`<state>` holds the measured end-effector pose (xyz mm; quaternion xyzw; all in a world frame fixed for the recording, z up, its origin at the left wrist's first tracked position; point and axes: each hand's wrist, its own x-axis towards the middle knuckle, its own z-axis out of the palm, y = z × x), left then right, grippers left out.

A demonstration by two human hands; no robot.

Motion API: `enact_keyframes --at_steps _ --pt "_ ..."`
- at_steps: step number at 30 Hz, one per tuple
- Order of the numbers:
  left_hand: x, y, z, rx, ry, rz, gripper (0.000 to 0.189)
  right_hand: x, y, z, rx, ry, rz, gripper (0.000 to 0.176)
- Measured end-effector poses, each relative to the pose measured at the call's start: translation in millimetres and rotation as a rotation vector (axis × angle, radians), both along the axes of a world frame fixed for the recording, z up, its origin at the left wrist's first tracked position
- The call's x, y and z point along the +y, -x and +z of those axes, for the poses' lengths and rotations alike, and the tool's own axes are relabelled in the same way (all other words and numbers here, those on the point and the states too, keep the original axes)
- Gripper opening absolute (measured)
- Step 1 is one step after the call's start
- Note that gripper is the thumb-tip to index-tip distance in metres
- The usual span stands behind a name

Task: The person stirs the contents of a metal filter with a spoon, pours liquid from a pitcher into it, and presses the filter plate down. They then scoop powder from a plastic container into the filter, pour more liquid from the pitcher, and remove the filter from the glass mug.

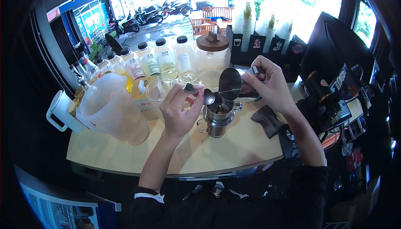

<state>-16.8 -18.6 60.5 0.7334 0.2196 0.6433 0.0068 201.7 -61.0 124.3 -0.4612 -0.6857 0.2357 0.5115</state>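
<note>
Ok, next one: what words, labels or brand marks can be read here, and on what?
"AM": white labels on the clear black-capped bottles; smaller print blurred.
"BH": red letters on the pale cardboard box, partly hidden, reading uncertain.
Logos on the black panels below the stacked plastic cups: too small to read.
Round steel lid in the right hand, steel spoon in the left hand: no text.

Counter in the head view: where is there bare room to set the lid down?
Bare counter runs along the front edge, from the jug to the cloth, before the metal filter. Behind, bottles and the glass jar crowd it.
</note>
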Motion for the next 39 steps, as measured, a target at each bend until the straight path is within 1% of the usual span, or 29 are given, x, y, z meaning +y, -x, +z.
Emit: enact_keyframes --at_steps 3,7,12,15,19,21,27,31,33,34,36,39 --pt "1.1 -1.1 -0.3 -0.02 -0.003 -0.008 0.016 0.8 -2.8 -3.6 0.074 0.03 0.043 0.018" --pt "3.4 -2.3 -1.1 -0.02 -0.013 0.004 0.015 -2.4 -5.2 -4.1 0.104 0.037 0.067 0.018" --pt "4.8 -5.1 -2.7 -0.03 0.003 -0.016 0.015 -10.7 -8.1 0.7 0.038 0.027 0.021 0.018" --pt "6.4 -6.2 -3.4 -0.053 0.025 -0.044 0.016 -10.0 -9.4 -0.9 0.075 0.034 0.015 0.017" --pt "4.8 -6.1 -0.9 -0.023 0.031 -0.008 0.016 -6.7 -12.3 -0.7 0.033 0.016 -0.008 0.017" --pt "5.4 -6.8 -0.8 -0.013 0.025 0.006 0.016 -6.4 -9.4 1.5 -0.019 -0.014 -0.06 0.018" --pt "8.3 -7.3 -2.9 -0.04 0.024 -0.003 0.015 -1.5 -3.5 0.0 -0.053 -0.05 -0.059 0.019" --pt "8.4 -7.2 -2.8 -0.057 0.032 -0.017 0.016 2.6 -5.3 -2.9 -0.009 -0.02 -0.043 0.019" --pt "9.0 -6.8 -3.2 -0.065 0.033 -0.017 0.017 3.0 -7.9 -2.9 -0.103 -0.087 -0.072 0.019" --pt "9.5 -6.5 -3.6 -0.065 0.036 -0.017 0.017 3.5 -8.6 -3.0 -0.104 -0.087 -0.071 0.019" --pt "10.4 -6.3 -4.3 -0.065 0.04 -0.016 0.017 4.6 -10.6 -4.1 -0.022 -0.085 -0.071 0.019" --pt "11.8 -6.1 -5.3 -0.06 0.032 -0.014 0.017 18.4 -30.8 -16.4 0.005 -0.052 -0.089 0.018"
